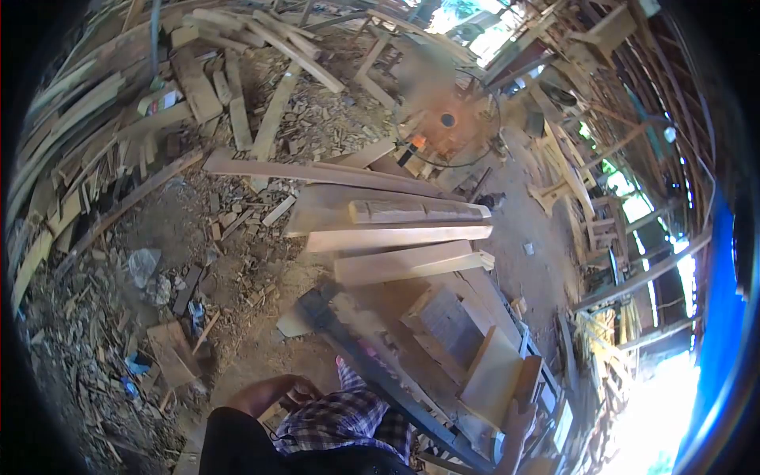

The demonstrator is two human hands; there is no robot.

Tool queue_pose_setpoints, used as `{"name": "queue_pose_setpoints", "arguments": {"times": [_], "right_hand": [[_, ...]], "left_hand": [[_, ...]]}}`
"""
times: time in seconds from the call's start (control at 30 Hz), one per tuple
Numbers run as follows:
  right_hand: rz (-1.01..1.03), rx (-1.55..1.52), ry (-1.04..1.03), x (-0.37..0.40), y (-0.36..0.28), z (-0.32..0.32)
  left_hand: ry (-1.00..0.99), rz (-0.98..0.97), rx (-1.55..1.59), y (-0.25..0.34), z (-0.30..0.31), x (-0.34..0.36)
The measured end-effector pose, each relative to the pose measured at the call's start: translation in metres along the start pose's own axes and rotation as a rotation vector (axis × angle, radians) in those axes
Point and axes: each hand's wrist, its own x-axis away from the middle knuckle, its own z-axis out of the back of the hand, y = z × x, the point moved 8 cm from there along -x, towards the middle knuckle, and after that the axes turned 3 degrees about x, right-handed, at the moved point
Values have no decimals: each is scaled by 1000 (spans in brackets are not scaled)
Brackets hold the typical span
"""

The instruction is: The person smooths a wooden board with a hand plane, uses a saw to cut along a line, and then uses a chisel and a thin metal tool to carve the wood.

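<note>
A single view, taken from a camera worn on my head. It faces forward and steeply down through a fisheye lens, so the scene fills a circle with dark corners and bent edges. My checked shirt [348, 419], left hand [303, 392] and right hand [518, 418] sit close at the bottom edge. Stacked planks [404, 237] lie mid-frame, farther off. Scrap wood [237, 103] curves along the far rim.

Planks [400, 237] are lying stacked across the far end of the workbench [372, 368]. Scrap timber [87, 174] is lying on the ground to its left. Chair frames [606, 229] are standing to its right.
</note>
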Motion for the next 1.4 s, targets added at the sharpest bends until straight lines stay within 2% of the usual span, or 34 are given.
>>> {"name": "queue_pose_setpoints", "arguments": {"times": [0.07,0.1,0.23,0.3,0.47,0.57,0.63,0.7,0.73,0.8,0.87,1.0,1.2,1.27,1.33,1.4], "right_hand": [[-22,9,38,-2,2,1],[-36,-47,-6,3,-7,6],[-34,-154,-18,6,-11,6],[2,-176,-30,-15,18,-14],[28,-272,-56,-24,23,-19],[73,-210,-40,-25,21,-16],[95,-155,-2,-42,41,-26],[112,-100,37,-48,51,-32],[146,-112,118,-47,48,-27],[175,-132,207,-47,47,-26],[203,-158,253,-57,62,-34],[224,-235,286,-49,54,-28],[97,-209,157,-37,41,-27],[94,-150,246,-19,22,-13],[38,-109,175,6,-10,11],[-18,-75,100,11,-18,19]], "left_hand": [[-110,1,95,0,-7,-5],[-34,86,51,-30,55,-67],[-63,56,7,-25,18,-96],[-82,44,-30,-25,15,-90],[-100,34,-129,2,1,-64],[-103,40,-188,-1,-7,-44],[-112,45,-202,-5,-5,-36],[-479,-118,-63,8,-19,-15],[-481,-117,-62,8,-25,-17],[26,-62,123,10,1,-32],[38,-69,82,8,3,-28],[81,-92,-44,-59,28,-30],[182,-117,-257,-56,41,-11],[219,-118,-334,-56,49,-5],[254,-118,-418,-68,65,4],[292,-116,-507,21,36,4]]}}
